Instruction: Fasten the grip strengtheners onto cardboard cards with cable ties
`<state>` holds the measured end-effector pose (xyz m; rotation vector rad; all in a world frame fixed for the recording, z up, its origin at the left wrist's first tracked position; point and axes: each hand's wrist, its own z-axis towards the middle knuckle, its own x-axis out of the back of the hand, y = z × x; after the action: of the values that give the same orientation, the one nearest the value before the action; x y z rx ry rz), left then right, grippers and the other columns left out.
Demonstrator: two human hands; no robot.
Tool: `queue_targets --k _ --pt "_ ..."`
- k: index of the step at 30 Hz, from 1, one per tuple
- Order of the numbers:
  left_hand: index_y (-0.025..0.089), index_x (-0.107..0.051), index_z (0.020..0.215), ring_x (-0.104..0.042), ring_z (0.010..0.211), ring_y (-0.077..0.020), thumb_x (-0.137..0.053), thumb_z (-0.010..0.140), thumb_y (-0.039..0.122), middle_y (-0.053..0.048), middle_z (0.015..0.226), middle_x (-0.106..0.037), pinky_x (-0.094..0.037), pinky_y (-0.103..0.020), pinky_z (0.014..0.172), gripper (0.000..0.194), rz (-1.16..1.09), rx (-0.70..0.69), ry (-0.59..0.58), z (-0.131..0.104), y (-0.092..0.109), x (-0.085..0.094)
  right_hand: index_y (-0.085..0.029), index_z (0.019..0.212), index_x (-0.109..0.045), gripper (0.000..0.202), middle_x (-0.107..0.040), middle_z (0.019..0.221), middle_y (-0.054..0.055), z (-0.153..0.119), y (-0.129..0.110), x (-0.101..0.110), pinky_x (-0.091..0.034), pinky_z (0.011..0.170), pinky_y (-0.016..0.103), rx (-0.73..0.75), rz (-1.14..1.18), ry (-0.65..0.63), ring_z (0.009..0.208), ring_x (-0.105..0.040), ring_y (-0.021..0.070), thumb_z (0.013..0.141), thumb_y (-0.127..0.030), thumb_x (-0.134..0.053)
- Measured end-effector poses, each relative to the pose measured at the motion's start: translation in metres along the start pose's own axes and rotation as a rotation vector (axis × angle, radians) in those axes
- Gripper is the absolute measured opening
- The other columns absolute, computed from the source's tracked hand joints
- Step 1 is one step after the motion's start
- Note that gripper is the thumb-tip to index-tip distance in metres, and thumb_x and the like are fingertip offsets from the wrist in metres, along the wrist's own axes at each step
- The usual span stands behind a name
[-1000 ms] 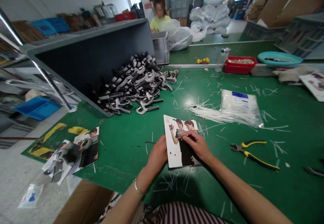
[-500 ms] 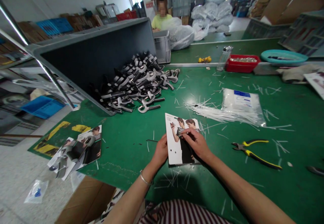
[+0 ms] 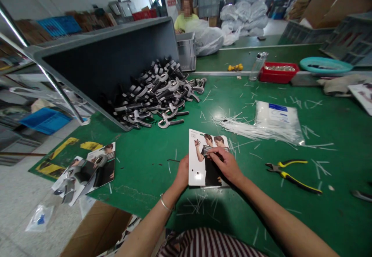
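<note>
A printed cardboard card (image 3: 196,173) with two small holes lies tilted up at the centre, on top of at least one more card. My left hand (image 3: 183,172) grips its left edge, the fingers hidden behind it. Over the printed picture, my right hand (image 3: 226,164) has thumb and fingers drawn together near the card's face; what they pinch, if anything, is too small to make out. White cable ties (image 3: 241,127) spill from a clear bag (image 3: 279,119) beyond the cards. Cutting pliers (image 3: 286,172) with yellow and black handles lie open to the right.
A grey crate (image 3: 107,36) tipped on its side spills many hand grippers (image 3: 162,94) onto the green table (image 3: 139,152). Cards with hand grippers (image 3: 78,173) lie at the left edge. Behind are a red tray (image 3: 278,73), a glass bottle (image 3: 257,67) and a co-worker (image 3: 186,17).
The card has tilted slightly flatter and shifted a little left with my left hand. My right hand stays almost in place over it.
</note>
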<state>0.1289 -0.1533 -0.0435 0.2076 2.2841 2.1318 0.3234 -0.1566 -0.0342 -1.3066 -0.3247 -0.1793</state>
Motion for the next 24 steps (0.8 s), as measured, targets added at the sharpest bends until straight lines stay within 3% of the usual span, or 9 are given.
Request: queue_targets --k 4,7,9,12,14,17,21,24 --pt "0.02 -0.065 0.109 -0.062 0.087 -0.019 -0.068 0.074 0.026 -0.004 0.098 -0.07 -0.048 -0.029 0.082 0.035 -0.085 -0.064 0.074 0.014 0.004 -0.001 -0.027 0.105 -0.069 0.022 -0.069 0.103 0.005 0.015 -0.005 0.007 -0.047 0.093 0.041 0.161 -0.095 -0.083 0.099 -0.063 0.0224 0.096 -0.027 -0.048" --pt "0.018 -0.067 0.102 -0.063 0.088 -0.0188 -0.068 0.077 0.037 -0.004 0.096 -0.071 -0.048 -0.028 0.081 0.031 -0.2 -0.031 0.053 0.038 0.016 -0.007 -0.027 0.108 -0.067 0.02 -0.066 0.107 0.006 0.035 -0.006 0.019 -0.045 0.096 0.043 0.248 -0.167 -0.158 0.106 -0.058 0.0235 0.093 -0.026 -0.055" --pt "0.015 -0.069 0.096 -0.064 0.088 -0.0208 -0.061 0.082 0.052 -0.007 0.092 -0.072 -0.049 -0.028 0.077 0.041 -0.299 0.003 0.01 0.053 0.027 -0.015 -0.025 0.106 -0.067 0.017 -0.065 0.105 0.006 0.049 -0.002 0.026 -0.046 0.094 0.041 0.268 -0.207 -0.158 0.105 -0.058 0.0235 0.091 -0.028 -0.059" --pt "0.011 -0.068 0.105 -0.066 0.083 -0.0225 -0.052 0.082 0.07 -0.01 0.087 -0.072 -0.049 -0.029 0.07 0.065 -0.463 0.099 -0.143 0.067 0.037 -0.027 -0.024 0.092 -0.068 0.013 -0.063 0.094 0.006 0.065 0.008 0.035 -0.047 0.09 0.04 0.277 -0.278 -0.093 0.096 -0.059 0.0226 0.093 -0.03 -0.056" --pt "0.01 -0.065 0.114 -0.066 0.078 -0.0202 -0.062 0.078 0.065 -0.01 0.09 -0.072 -0.049 -0.028 0.069 0.065 -0.486 0.15 -0.21 0.069 0.037 -0.033 -0.023 0.088 -0.066 0.016 -0.062 0.091 0.006 0.07 0.015 0.037 -0.046 0.091 0.04 0.284 -0.324 -0.071 0.094 -0.058 0.0224 0.095 -0.03 -0.053" --pt "0.012 -0.062 0.117 -0.065 0.074 -0.0161 -0.078 0.069 0.043 -0.007 0.096 -0.072 -0.048 -0.025 0.068 0.059 -0.393 0.161 -0.191 0.068 0.03 -0.036 -0.023 0.088 -0.064 0.016 -0.062 0.092 0.007 0.07 0.021 0.034 -0.046 0.093 0.041 0.301 -0.355 -0.069 0.095 -0.057 0.0229 0.096 -0.029 -0.051" --pt "0.015 -0.061 0.118 -0.063 0.07 -0.0144 -0.075 0.068 0.029 -0.004 0.096 -0.072 -0.048 -0.024 0.065 0.055 -0.287 0.158 -0.113 0.067 0.023 -0.033 -0.022 0.086 -0.06 0.018 -0.062 0.093 0.007 0.067 0.018 0.032 -0.046 0.091 0.039 0.257 -0.301 -0.006 0.095 -0.057 0.0226 0.097 -0.031 -0.049" --pt "0.016 -0.059 0.12 -0.063 0.066 -0.0136 -0.072 0.07 0.028 -0.004 0.093 -0.072 -0.049 -0.023 0.061 0.053 -0.297 0.204 -0.131 0.066 0.021 -0.025 -0.023 0.093 -0.06 0.018 -0.063 0.095 0.006 0.064 0.018 0.056 -0.048 0.085 0.036 0.146 -0.244 0.142 0.09 -0.059 0.0215 0.097 -0.033 -0.047"
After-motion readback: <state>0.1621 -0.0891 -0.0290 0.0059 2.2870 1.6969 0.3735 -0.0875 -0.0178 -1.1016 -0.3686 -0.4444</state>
